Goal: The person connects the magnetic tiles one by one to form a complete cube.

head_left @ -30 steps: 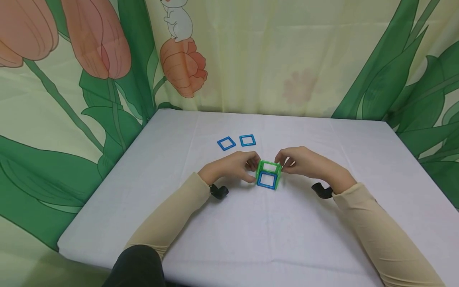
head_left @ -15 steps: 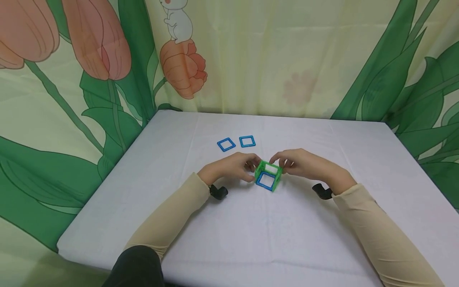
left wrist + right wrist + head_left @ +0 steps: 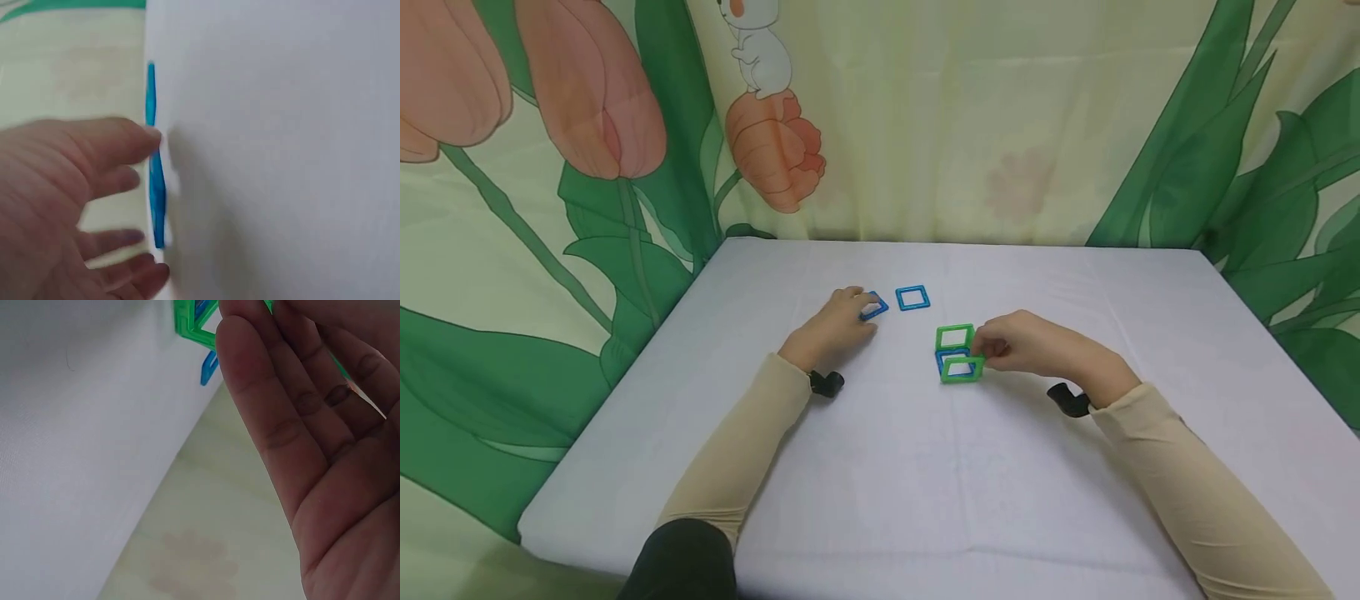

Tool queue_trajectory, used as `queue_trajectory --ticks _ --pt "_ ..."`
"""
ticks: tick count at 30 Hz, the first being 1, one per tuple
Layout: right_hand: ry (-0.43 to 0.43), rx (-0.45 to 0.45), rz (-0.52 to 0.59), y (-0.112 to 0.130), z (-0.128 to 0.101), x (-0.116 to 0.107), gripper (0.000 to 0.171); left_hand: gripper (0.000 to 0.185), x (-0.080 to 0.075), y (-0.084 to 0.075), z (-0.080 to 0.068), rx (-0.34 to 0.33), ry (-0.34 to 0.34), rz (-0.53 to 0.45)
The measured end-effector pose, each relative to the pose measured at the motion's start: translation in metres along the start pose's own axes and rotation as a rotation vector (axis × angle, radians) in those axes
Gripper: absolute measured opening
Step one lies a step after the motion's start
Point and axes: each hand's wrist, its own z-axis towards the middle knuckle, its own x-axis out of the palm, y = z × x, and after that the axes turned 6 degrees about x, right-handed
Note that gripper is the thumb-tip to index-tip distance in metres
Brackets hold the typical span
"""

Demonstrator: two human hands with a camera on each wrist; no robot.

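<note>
A small structure of green and blue square frames point(image 3: 957, 354) stands mid-table; a green frame is upright at its back and another green frame lies at the front. My right hand point(image 3: 981, 350) pinches its right side. In the right wrist view the fingers point(image 3: 250, 356) lie against the green frame point(image 3: 187, 325), with a blue frame edge point(image 3: 208, 367) behind. My left hand point(image 3: 861, 312) lies further left, its spread fingertips touching a loose blue square frame point(image 3: 876, 307). The left wrist view shows that hand point(image 3: 134, 181) against the frame's edge point(image 3: 156, 194).
A second loose blue square frame point(image 3: 913, 297) lies flat just right of the first. The white table point(image 3: 925, 483) is backed by a tulip-printed curtain point(image 3: 925, 125) on the back and sides. Black wrist mounts point(image 3: 827, 383) sit under both wrists.
My left hand has let go of the structure and moved up and left to the loose blue frame. The structure has been turned; a green frame now lies at its front.
</note>
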Motion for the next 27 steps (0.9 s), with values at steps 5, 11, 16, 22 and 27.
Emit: queue_trajectory --ticks 5,11,16,22,27 --pt "0.002 0.012 -0.007 0.002 0.002 0.001 0.014 0.040 0.000 0.013 -0.002 -0.040 -0.021 -0.010" --pt "0.014 0.052 0.009 0.002 0.002 0.001 0.014 0.018 -0.003 0.001 -0.003 -0.098 -0.095 -0.060" --pt "0.021 0.052 0.015 0.001 0.002 0.002 0.013 0.023 -0.004 -0.008 -0.005 -0.144 -0.114 -0.085" --pt "0.010 0.030 0.010 0.001 0.000 0.002 0.013 0.041 -0.006 -0.005 -0.003 -0.120 -0.099 -0.161" --pt "0.006 0.026 0.008 0.001 0.000 0.002 0.013 0.061 -0.016 -0.004 -0.006 -0.046 -0.033 -0.315"
